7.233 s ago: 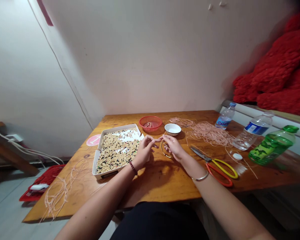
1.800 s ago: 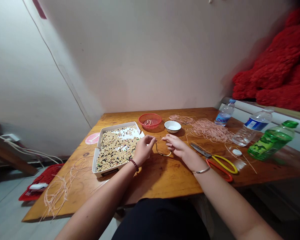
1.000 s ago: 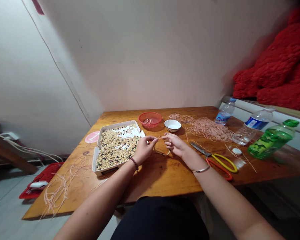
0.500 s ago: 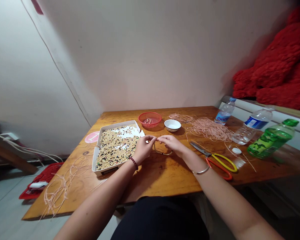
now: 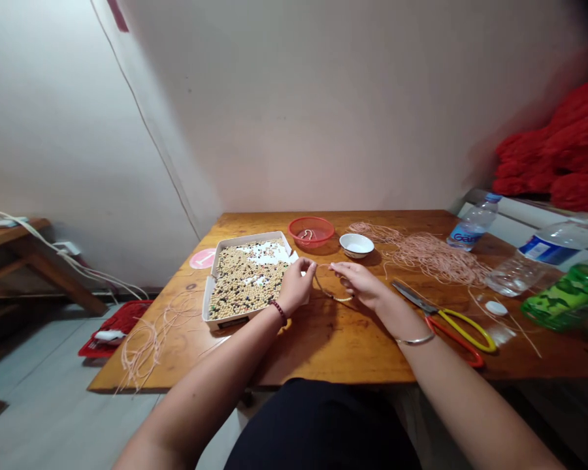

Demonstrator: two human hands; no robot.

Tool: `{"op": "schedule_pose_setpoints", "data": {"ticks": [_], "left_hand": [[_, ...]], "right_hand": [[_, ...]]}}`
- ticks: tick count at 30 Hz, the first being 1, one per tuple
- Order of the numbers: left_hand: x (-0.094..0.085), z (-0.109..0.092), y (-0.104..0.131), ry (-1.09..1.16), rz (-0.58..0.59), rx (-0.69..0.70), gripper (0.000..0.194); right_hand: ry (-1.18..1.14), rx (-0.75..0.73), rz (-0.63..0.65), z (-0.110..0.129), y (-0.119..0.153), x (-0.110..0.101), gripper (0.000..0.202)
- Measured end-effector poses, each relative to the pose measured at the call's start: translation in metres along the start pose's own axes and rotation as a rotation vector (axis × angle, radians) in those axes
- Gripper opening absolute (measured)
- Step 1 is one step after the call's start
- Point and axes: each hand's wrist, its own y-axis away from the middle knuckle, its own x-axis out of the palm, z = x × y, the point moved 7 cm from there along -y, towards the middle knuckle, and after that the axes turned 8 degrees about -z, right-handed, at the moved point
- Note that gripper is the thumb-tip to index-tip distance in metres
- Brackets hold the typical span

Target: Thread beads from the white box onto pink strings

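Observation:
Between my hands hangs a looped string of beads (image 5: pixel 342 299), with pale and a few dark beads low on its curve. My left hand (image 5: pixel 296 284) pinches one part of its cord beside the bead tray's right edge. A short way to the right, my right hand (image 5: pixel 357 281) pinches the cord too, and a thin stretch of it spans the gap between the fingertips. The shallow white tray (image 5: pixel 206 300) left of my hands is spread with tan, black and a few coloured beads. Behind my hands stands a small white bowl (image 5: pixel 357 245).
A red plastic basket (image 5: pixel 311 230) holds a few strung pieces. Pink cord (image 5: pixel 431 256) lies heaped at the right, with more cord (image 5: pixel 144 349) at the left. Scissors (image 5: pixel 443 320), a white cap (image 5: pixel 496 308) and several bottles (image 5: pixel 475 225) sit on the right.
My fingertips have drawn apart, so a stretch of cord now shows between them. The whole view has shifted, with the table's things appearing farther right.

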Motion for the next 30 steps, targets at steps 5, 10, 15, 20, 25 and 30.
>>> {"op": "schedule_pose_setpoints", "data": {"ticks": [5, 10, 15, 20, 25, 30], "left_hand": [[-0.010, 0.009, -0.003, 0.108, -0.138, -0.132, 0.016], [-0.011, 0.013, -0.004, 0.293, -0.149, -0.241, 0.018], [-0.005, 0.006, -0.001, 0.365, -0.057, -0.277, 0.023], [0.001, 0.002, 0.003, 0.417, 0.015, -0.336, 0.026], [0.004, -0.002, 0.004, 0.427, 0.058, -0.324, 0.026], [0.001, -0.012, 0.003, 0.339, 0.074, -0.209, 0.028]], "right_hand": [[-0.272, 0.060, -0.126, -0.001, -0.005, -0.015, 0.015], [-0.512, 0.046, -0.262, 0.004, -0.008, -0.026, 0.005], [-0.503, -0.133, -0.254, 0.017, -0.004, -0.024, 0.011], [-0.405, -0.127, -0.109, 0.018, -0.001, -0.011, 0.022], [-0.391, -0.052, -0.116, 0.011, -0.005, -0.009, 0.022], [-0.425, -0.073, -0.176, 0.010, -0.005, -0.009, 0.019]]}}
